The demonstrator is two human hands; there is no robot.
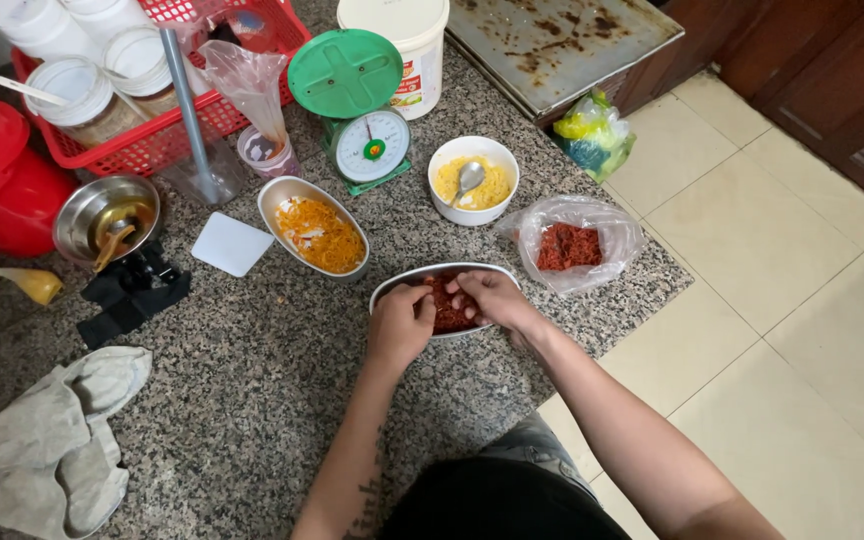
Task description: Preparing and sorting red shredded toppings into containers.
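An oval metal dish (400, 279) near the counter's front edge holds dark red shredded food (444, 312). Both of my hands are in it. My left hand (401, 322) rests curled on the left part of the red shreds. My right hand (493, 297) presses its fingertips into the shreds from the right. Whether either hand pinches any shreds is hidden by the fingers. A clear plastic bag (614, 238) with more red shredded food (567, 246) lies just right of the dish.
A second oval metal dish (277, 193) of orange shreds, a white bowl (444, 155) of yellow shreds with a spoon, a green kitchen scale (354, 102), a red basket (142, 150) of jars, a grey cloth (47, 440) and a tiled floor (782, 300) surround the granite counter (252, 360).
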